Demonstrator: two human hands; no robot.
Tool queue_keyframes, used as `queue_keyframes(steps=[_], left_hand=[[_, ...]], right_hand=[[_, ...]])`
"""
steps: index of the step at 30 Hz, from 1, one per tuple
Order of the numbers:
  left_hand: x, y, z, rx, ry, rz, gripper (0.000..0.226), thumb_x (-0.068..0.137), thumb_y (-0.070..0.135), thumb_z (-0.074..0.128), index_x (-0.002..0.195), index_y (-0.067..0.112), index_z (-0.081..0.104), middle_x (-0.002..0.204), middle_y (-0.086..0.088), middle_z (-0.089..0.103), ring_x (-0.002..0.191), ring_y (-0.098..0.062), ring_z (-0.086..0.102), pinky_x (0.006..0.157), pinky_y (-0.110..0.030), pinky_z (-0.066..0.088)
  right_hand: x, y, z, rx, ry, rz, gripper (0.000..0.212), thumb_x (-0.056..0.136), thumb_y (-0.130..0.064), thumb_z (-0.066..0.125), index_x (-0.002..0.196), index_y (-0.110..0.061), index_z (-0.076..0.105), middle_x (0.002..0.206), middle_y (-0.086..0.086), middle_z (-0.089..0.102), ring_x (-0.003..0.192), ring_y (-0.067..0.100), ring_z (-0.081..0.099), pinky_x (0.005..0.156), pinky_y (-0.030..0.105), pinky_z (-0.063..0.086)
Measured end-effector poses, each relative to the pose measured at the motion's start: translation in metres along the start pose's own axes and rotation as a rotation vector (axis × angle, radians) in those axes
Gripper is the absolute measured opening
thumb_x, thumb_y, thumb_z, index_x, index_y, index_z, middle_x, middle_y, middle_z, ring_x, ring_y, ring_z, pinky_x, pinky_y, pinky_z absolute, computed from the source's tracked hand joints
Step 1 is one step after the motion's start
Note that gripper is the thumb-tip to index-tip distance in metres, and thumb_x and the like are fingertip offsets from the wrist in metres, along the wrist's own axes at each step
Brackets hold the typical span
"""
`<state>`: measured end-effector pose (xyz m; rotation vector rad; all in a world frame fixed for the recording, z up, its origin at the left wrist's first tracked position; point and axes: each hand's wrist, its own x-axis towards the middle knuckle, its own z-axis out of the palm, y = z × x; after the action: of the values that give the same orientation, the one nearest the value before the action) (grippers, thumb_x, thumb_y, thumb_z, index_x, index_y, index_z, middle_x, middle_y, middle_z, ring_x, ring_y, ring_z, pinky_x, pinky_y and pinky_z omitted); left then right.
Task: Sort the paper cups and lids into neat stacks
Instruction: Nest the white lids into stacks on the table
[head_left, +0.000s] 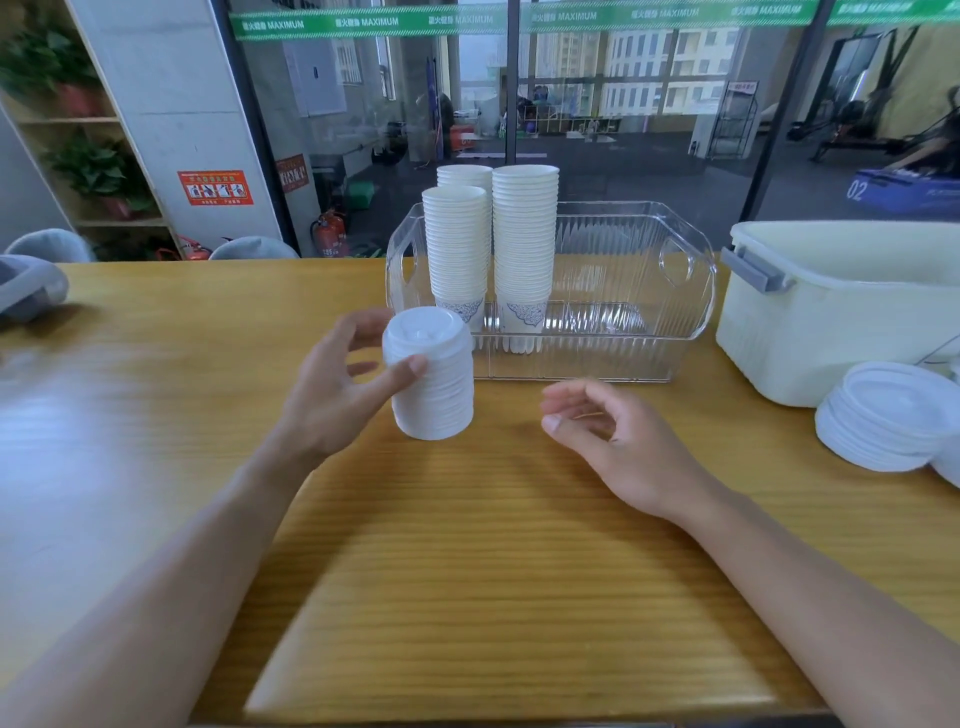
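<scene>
A tall stack of white plastic lids (434, 374) stands just in front of the clear bin. My left hand (340, 387) grips it from the left, thumb across its front and fingers curled behind. My right hand (605, 436) hovers over the wooden table to the right of the stack, fingers loosely curled, holding nothing. Three tall stacks of white paper cups (523, 244) stand inside the clear plastic bin (623, 332), at its left end. A lower, wider pile of white lids (888, 415) lies at the table's right edge.
A large pale lidless tub with a grey handle (831, 306) stands right of the clear bin. Grey chair backs (31, 286) rise behind the table's far left edge. A glass wall runs behind the table.
</scene>
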<state>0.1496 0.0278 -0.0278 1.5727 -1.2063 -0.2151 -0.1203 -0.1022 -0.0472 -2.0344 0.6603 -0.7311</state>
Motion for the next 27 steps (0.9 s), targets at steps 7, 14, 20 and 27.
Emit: queue_keyframes(steps=[7, 14, 20, 27], left_hand=[[-0.017, 0.03, 0.009, 0.076, 0.291, 0.313, 0.056, 0.093, 0.043, 0.066, 0.136, 0.009, 0.057, 0.136, 0.0, 0.062, 0.13, -0.016, 0.056, 0.11, -0.043, 0.047], [-0.059, 0.071, 0.067, 0.038, 0.056, 0.408, 0.038, 0.091, 0.028, 0.069, 0.126, 0.016, 0.065, 0.125, 0.009, 0.068, 0.121, -0.018, 0.06, 0.105, -0.034, 0.047], [-0.076, 0.087, 0.123, 0.049, -0.233, 0.36, 0.043, 0.088, 0.027, 0.073, 0.13, 0.024, 0.063, 0.125, 0.017, 0.067, 0.124, -0.007, 0.06, 0.102, -0.027, 0.048], [-0.075, 0.105, 0.211, 0.13, -0.473, 0.275, 0.059, 0.091, 0.032, 0.077, 0.143, 0.028, 0.05, 0.134, 0.014, 0.059, 0.124, 0.001, 0.055, 0.106, -0.026, 0.047]], right_hand=[[-0.006, -0.002, -0.005, -0.009, 0.076, -0.008, 0.023, 0.097, -0.027, 0.07, 0.12, -0.03, 0.067, 0.112, -0.016, 0.072, 0.106, -0.005, 0.064, 0.09, 0.008, 0.046], [-0.038, 0.002, -0.02, -0.053, 0.145, 0.045, 0.024, 0.098, -0.031, 0.069, 0.121, -0.031, 0.068, 0.116, -0.021, 0.068, 0.109, -0.008, 0.061, 0.091, 0.01, 0.045], [-0.079, 0.012, -0.05, -0.193, 0.211, 0.002, 0.025, 0.099, -0.034, 0.067, 0.124, -0.034, 0.066, 0.12, -0.023, 0.066, 0.117, -0.005, 0.057, 0.099, 0.018, 0.045], [-0.125, 0.039, -0.12, -0.309, 0.386, 0.041, 0.026, 0.097, -0.031, 0.069, 0.123, -0.03, 0.067, 0.121, -0.021, 0.064, 0.115, -0.005, 0.055, 0.1, 0.014, 0.043]])
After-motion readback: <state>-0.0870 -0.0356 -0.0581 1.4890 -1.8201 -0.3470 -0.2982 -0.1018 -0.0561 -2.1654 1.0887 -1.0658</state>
